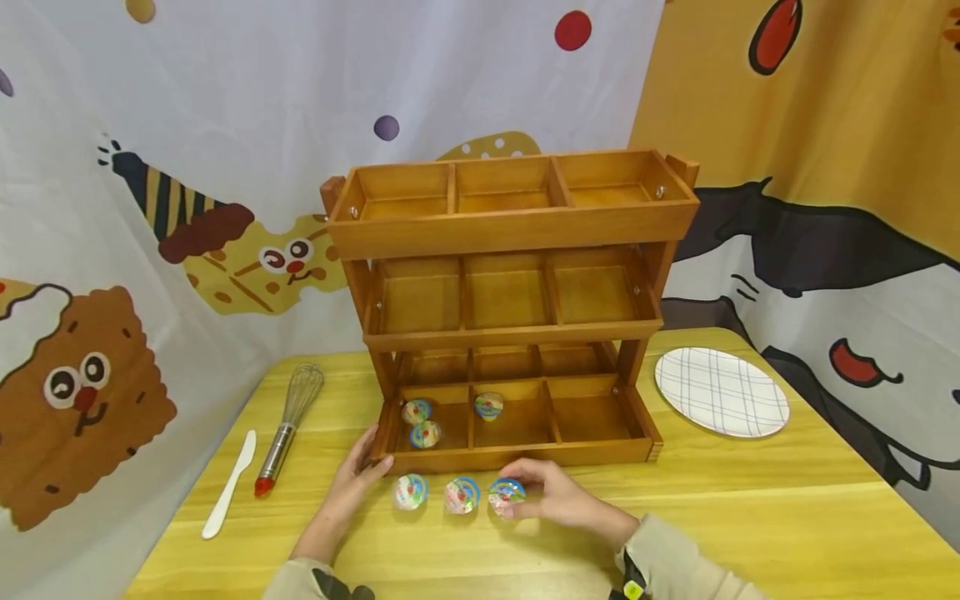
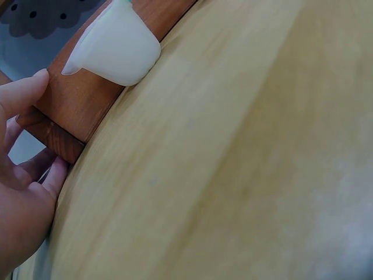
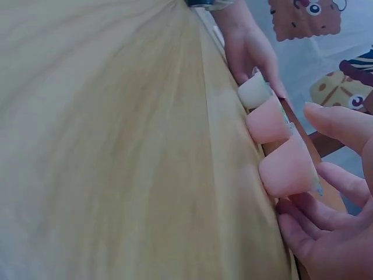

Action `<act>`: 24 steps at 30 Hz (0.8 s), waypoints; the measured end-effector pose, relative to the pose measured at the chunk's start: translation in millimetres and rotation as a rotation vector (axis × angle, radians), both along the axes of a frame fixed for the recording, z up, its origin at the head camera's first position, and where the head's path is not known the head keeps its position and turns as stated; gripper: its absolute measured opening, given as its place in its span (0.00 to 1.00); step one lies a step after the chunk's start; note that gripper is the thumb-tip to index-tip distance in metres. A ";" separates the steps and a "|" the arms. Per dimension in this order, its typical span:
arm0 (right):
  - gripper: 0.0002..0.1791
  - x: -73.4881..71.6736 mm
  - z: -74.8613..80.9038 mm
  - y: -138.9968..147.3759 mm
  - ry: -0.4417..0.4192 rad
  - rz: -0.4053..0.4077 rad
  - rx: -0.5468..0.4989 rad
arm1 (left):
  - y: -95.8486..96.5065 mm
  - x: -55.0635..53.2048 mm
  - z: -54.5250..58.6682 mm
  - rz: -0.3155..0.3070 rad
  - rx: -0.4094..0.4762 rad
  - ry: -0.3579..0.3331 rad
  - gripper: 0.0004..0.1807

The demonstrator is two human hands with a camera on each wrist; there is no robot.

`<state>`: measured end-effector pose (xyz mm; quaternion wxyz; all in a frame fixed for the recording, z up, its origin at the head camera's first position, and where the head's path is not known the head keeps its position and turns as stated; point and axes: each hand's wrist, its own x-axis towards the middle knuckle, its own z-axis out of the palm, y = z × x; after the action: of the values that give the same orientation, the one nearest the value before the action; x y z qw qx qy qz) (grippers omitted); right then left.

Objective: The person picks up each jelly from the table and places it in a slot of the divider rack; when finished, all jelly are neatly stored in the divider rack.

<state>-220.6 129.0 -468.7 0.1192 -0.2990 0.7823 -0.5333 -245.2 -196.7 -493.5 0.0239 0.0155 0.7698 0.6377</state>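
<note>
My left hand [image 1: 348, 475] grips the front left corner of a three-tier wooden rack [image 1: 517, 457], thumb on the front and fingers round the side. Three small jelly cups with printed lids stand in a row before the rack: a white cup [image 1: 410, 492], a pink cup [image 1: 461, 496] and another pink cup [image 1: 504, 493]. Around this last one my right hand [image 1: 555, 496] is spread. In the right wrist view its thumb [image 3: 335, 119] stays apart from the pink cup [image 3: 288, 166], with the other fingers close beside it; contact is unclear.
Two jelly cups [image 1: 424, 434] lie in the bottom tier's left compartment, and one jelly cup [image 1: 488, 405] in its middle compartment. A whisk [image 1: 288, 425] and a white knife [image 1: 230, 485] lie at left. A checked oval plate [image 1: 722, 392] is at right.
</note>
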 end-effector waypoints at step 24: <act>0.29 5.1 -13.5 -2.0 -0.067 -0.046 -0.029 | -2.4 1.7 3.2 -0.032 -0.015 -0.025 0.40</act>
<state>-215.4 127.0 -482.2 0.1288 -0.2646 0.7766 -0.5571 -243.5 -199.2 -490.4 0.0438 0.0195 0.7739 0.6315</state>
